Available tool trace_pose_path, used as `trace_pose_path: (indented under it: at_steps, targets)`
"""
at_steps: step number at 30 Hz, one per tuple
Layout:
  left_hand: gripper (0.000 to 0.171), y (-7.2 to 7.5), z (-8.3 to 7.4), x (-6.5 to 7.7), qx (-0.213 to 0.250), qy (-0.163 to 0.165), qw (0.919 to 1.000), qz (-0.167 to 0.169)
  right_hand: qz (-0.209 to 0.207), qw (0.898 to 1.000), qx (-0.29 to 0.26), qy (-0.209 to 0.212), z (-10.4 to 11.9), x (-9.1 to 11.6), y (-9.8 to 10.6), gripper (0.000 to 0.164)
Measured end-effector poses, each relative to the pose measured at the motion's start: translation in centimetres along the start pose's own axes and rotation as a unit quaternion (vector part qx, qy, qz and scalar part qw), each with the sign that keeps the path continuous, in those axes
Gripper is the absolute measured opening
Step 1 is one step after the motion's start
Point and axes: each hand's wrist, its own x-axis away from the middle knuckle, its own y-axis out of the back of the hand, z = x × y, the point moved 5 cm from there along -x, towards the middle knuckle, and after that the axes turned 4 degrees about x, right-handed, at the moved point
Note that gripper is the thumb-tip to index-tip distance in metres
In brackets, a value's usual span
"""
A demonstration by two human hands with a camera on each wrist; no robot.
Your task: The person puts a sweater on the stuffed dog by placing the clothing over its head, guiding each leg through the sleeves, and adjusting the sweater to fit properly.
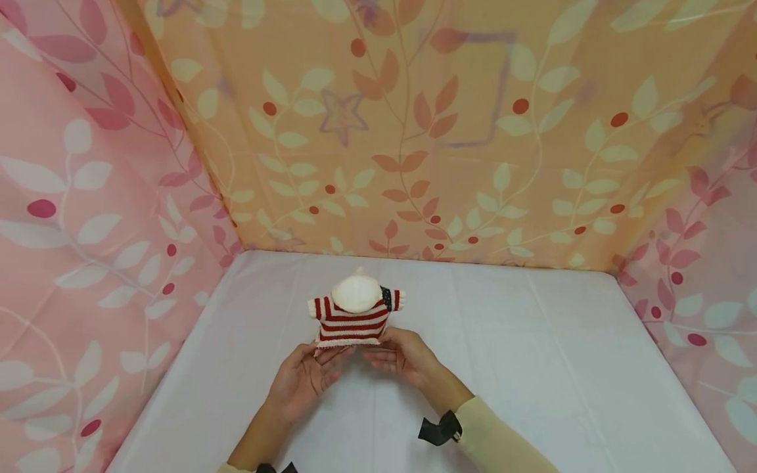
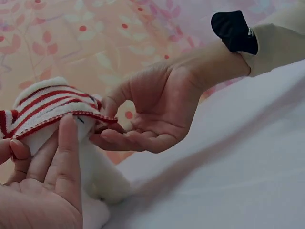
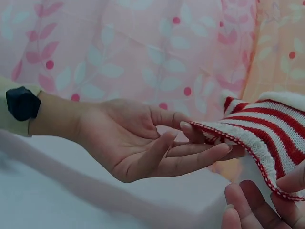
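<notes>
Floral drapes (image 1: 402,131) back the white table (image 1: 532,341). Toward its far edge, your left hand (image 1: 300,384) and right hand (image 1: 414,358) pinch the hem (image 1: 349,342) of the striped sweater (image 1: 355,325), other fingers loose; the half-hidden plush (image 2: 107,183) appears upright. Tension both sides evenly.

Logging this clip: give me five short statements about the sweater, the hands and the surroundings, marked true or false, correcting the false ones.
1. The knitted sweater has red and white stripes. True.
2. Only one hand touches the sweater. False: the left hand and the right hand both pinch its hem.
3. A dark patch sits beside the sleeve on the right hand's side. True.
4. The tabletop is orange. False: it is white.
5. White plush shows below the hem in the left wrist view. True.
</notes>
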Motion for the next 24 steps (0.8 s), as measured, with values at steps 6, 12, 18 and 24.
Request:
trace_pose_path:
  at_steps: [6,12,18,24]
  targets:
    - [0.027,1.0,-0.4,-0.2,-0.179,0.029,0.9769,-0.113,0.035,0.998,0.048,-0.009,0.2,0.1,0.1,0.017]
    - [0.029,2.0,-4.0,0.2,-0.394,-0.009,0.881,-0.262,0.033,0.99,0.133,0.019,2.4,0.5,1.4,0.028]
    - [0.038,0.3,-9.1,0.2,-0.523,-0.095,0.7869,-0.313,-0.077,0.949,0.291,0.09,6.3,1.3,3.1,0.026]
    - [0.033,-4.0,-12.3,-2.0,-0.623,-0.152,0.7262,-0.248,-0.125,0.868,0.427,0.219,11.8,2.3,1.9,0.016]
